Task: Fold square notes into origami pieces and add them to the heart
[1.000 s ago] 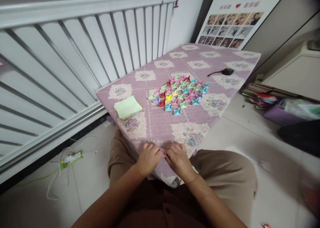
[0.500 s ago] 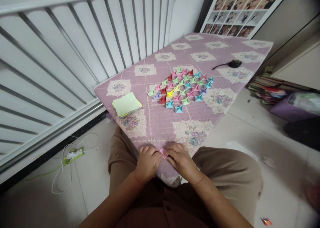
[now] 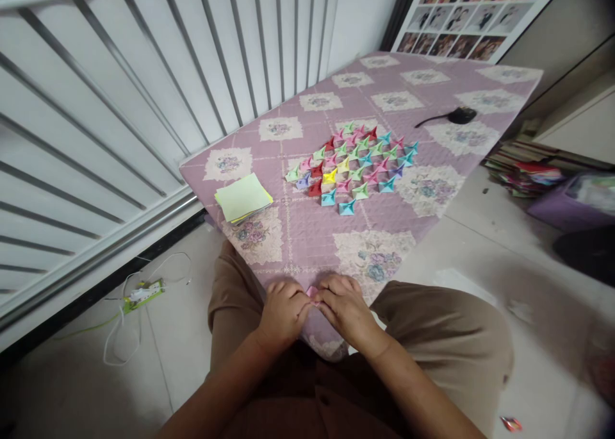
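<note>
Table (image 3: 307, 234), near corner: paper piece (image 3: 312, 292) between left hand (image 3: 284, 311) and right hand (image 3: 346, 307). Left: paper stack (image 3: 243, 198); folded shapes (image 3: 357, 159) to its right. Farther right: corded device (image 3: 462, 115). Radiator (image 3: 158, 61) along left; photo board (image 3: 473, 16) behind far end.

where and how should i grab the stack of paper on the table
Best by the near edge of the paper stack, coming from the person's side: thumb on top, fingers underneath. It lies flat on the tablecloth with sheets slightly misaligned, so a full-thickness pinch should keep them together.

The cloth-covered table (image 3: 307, 240) is flanked by a white slatted radiator (image 3: 158, 74); pale floor tiles (image 3: 456, 247) are softly lit.
</note>
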`<action>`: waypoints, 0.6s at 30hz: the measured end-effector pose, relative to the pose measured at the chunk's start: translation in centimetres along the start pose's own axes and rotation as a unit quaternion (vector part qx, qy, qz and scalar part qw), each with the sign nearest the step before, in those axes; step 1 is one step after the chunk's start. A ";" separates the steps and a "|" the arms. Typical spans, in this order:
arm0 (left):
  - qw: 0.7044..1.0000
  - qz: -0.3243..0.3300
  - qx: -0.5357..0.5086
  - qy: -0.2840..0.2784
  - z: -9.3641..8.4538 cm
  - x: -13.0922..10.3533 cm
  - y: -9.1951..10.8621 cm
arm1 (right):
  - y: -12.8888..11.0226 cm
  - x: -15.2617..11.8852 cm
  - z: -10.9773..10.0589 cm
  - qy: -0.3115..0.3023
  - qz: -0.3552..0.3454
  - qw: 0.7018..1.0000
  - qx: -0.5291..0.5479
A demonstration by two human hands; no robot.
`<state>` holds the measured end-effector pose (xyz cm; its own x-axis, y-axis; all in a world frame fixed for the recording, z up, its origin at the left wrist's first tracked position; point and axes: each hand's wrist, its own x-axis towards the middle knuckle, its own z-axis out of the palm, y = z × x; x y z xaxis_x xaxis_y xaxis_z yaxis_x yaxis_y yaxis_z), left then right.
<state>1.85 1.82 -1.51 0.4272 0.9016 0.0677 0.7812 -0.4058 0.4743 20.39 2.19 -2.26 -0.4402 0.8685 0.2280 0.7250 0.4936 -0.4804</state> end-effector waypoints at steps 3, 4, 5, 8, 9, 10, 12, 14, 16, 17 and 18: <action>0.999 -0.032 0.007 0.001 -0.3 0.1 0.3 | 0.0 0.2 0.1 0.002 0.007 1.000 0.006; 0.999 -0.046 0.011 0.001 -0.4 0.1 0.3 | 0.0 0.2 0.1 0.006 0.010 1.000 0.010; 0.998 -0.058 0.015 0.000 -0.5 0.1 0.4 | 0.1 0.2 0.1 0.010 0.012 1.000 0.014; 0.997 -0.076 0.017 -0.007 -0.8 0.1 0.4 | 0.3 0.0 0.2 0.028 0.014 0.999 0.023; 0.997 -0.077 0.016 -0.010 -0.8 0.2 0.3 | 0.4 -0.1 0.2 0.034 0.016 0.999 0.024; 0.997 -0.077 0.015 -0.014 -0.8 0.2 0.3 | 0.5 -0.1 0.2 0.039 0.018 0.999 0.023; 0.997 -0.077 0.014 -0.017 -0.9 0.2 0.3 | 0.6 -0.2 0.2 0.043 0.026 0.999 0.017; 0.997 -0.080 0.013 -0.020 -0.9 0.3 0.3 | 0.6 -0.2 0.1 0.037 0.035 0.999 0.004; 0.996 -0.085 0.010 -0.025 -1.1 0.5 0.4 | 0.5 -0.1 0.0 0.027 0.044 0.999 -0.013; 0.996 -0.088 0.009 -0.027 -1.2 0.6 0.5 | 0.4 0.0 -0.1 0.023 0.048 0.998 -0.023; 0.995 -0.091 0.008 -0.029 -1.2 0.7 0.5 | 0.3 0.1 -0.1 0.019 0.054 0.998 -0.033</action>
<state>1.99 2.38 -0.14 0.3027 0.9506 -0.0691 0.8549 -0.2387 0.4607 20.61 2.45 -2.26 -0.3382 0.9170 0.2114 0.8006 0.3984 -0.4476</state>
